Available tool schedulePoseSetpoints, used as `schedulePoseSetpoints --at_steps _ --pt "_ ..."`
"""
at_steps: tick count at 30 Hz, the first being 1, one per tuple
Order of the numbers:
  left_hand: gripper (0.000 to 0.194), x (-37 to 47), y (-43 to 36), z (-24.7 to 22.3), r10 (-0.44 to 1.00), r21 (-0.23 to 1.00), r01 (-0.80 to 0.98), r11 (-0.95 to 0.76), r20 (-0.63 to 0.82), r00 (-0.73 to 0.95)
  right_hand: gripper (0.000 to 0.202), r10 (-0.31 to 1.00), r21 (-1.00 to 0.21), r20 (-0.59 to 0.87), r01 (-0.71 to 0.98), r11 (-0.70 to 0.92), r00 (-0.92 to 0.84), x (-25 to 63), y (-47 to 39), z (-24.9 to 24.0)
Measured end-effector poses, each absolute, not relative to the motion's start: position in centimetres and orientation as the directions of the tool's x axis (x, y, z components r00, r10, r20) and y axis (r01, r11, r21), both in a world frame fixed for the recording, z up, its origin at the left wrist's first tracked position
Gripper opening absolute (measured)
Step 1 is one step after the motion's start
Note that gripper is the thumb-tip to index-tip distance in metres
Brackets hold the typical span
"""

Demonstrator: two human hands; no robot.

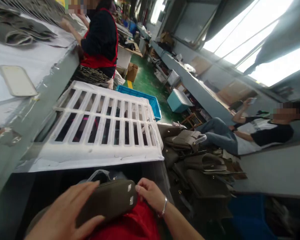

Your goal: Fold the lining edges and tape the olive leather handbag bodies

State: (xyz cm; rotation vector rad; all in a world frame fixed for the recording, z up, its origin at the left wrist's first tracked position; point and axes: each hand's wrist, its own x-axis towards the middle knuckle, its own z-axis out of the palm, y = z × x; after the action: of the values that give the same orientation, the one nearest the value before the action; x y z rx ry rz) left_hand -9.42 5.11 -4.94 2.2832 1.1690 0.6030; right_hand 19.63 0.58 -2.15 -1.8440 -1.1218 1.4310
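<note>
A dark olive bag piece [107, 200] with rounded ends and two small shiny metal bits near its right end lies at the bottom centre, over red cloth [132, 223]. My left hand [67, 210] rests on its left part, fingers spread and thumb apart. At the right end, my right hand [150, 193], with a bracelet on the wrist, has thumb and index finger pinched at the piece's edge. Clear plastic [100, 173] shows just behind the piece. Beyond it stands a white slatted rack [97, 150].
A table [47, 80] with grey pieces and a pale rounded plate [18, 80] is at left. A person in a red apron [100, 40] stands there. Olive bags [202, 170] are piled at right, near a seated person [262, 130]. A blue crate [155, 106] sits behind the rack.
</note>
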Motion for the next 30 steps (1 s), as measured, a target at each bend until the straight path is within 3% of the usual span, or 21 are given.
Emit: schedulePoseSetpoints --at_steps 3,9,16,26,30 --pt "0.077 -2.5 4.9 -3.4 0.656 0.492 0.517 -0.700 0.156 0.739 0.026 0.862 -0.829 -0.505 0.246 -0.501 0.053 19.4 0.7 -2.5" --pt "0.072 2.4 5.1 -3.2 0.640 0.456 0.591 -0.666 -0.059 0.766 0.022 0.922 -0.803 -0.379 0.468 -0.370 0.080 20.4 0.7 -2.6" --pt "0.063 2.4 4.5 -3.6 0.638 0.400 0.586 -0.705 -0.003 0.770 0.030 0.918 -0.653 -0.395 0.702 -0.285 0.005 20.3 -0.1 -1.1" --pt "0.060 2.4 4.2 -3.6 0.663 0.396 0.603 -0.692 0.019 0.748 0.025 0.929 -0.590 -0.364 0.757 -0.281 0.062 19.6 -0.2 -0.9" --pt "0.056 2.6 4.5 -3.5 0.666 0.430 0.591 -0.683 0.035 0.745 0.032 0.925 -0.602 -0.377 0.745 -0.288 0.053 19.8 0.6 -1.2"
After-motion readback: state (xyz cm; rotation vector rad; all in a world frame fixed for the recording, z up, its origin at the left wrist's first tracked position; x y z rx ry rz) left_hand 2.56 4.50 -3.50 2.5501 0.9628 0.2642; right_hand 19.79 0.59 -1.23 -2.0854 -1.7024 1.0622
